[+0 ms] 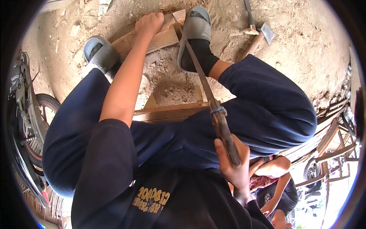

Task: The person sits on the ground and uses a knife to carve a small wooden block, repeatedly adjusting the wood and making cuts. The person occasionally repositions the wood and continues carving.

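Note:
My left hand (150,23) is closed over the far edge of a squared wooden block (162,42) lying on the dirt. My right hand (233,156), near my lap, wraps round the dark wooden handle (225,133) of a long, narrow-bladed machete (200,72). Its blade slants away to the left, and the tip end reaches over the block's right part, beside my right sandal (198,28). A notch shows in the block near the blade. My left sandal (103,53) is against the block's left end. The undersides of my left fingers are hidden.
A hatchet (267,33) lies on the dirt floor at the far right, beside a dark tool (249,15). Under my legs is a wooden bench (171,113). A motorbike (28,114) stands at left. Another person (280,191) sits behind at lower right, near stacked wood strips (305,147).

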A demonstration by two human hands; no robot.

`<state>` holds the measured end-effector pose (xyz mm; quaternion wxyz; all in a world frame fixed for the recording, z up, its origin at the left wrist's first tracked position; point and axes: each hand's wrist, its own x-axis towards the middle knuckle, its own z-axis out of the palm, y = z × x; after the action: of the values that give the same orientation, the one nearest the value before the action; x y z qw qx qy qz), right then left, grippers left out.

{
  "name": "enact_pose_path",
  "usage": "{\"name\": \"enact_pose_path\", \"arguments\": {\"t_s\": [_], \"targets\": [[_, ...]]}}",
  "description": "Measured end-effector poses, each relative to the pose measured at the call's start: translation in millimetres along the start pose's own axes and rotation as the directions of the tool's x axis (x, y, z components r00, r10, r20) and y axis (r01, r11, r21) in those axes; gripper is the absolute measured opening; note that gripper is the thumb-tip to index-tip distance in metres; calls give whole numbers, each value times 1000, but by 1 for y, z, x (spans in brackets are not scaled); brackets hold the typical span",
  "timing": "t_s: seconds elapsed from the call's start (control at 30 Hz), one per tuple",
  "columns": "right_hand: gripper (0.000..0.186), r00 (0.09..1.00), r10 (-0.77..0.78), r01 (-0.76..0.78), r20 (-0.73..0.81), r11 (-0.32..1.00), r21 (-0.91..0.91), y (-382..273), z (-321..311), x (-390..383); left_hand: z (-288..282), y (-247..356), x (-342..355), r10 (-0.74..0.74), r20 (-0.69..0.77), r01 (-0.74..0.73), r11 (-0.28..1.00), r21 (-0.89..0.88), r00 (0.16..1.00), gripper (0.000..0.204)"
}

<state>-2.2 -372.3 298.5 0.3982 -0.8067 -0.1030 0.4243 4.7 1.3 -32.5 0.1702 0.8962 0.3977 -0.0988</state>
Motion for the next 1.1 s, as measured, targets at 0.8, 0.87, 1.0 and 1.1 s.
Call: {"name": "enact_pose_path", "arguments": {"t_s": [0.8,0.87,1.0,1.1], "targets": [[16,999,-32,32,10,999,11,10,6,39,-17,15,-7,-80,31,80,997,-19,996,60],[15,1000,-20,19,17,999,27,14,18,49,-15,13,-10,-70,58,72,997,-42,996,60],[11,1000,24,-24,-11,1000,0,8,-2,-8,-19,18,-10,-120,21,121,991,-51,993,61],[14,997,-72,72,0,997,0,0,8,13,-18,24,-7,-131,56,133,990,-48,990,61]]}}
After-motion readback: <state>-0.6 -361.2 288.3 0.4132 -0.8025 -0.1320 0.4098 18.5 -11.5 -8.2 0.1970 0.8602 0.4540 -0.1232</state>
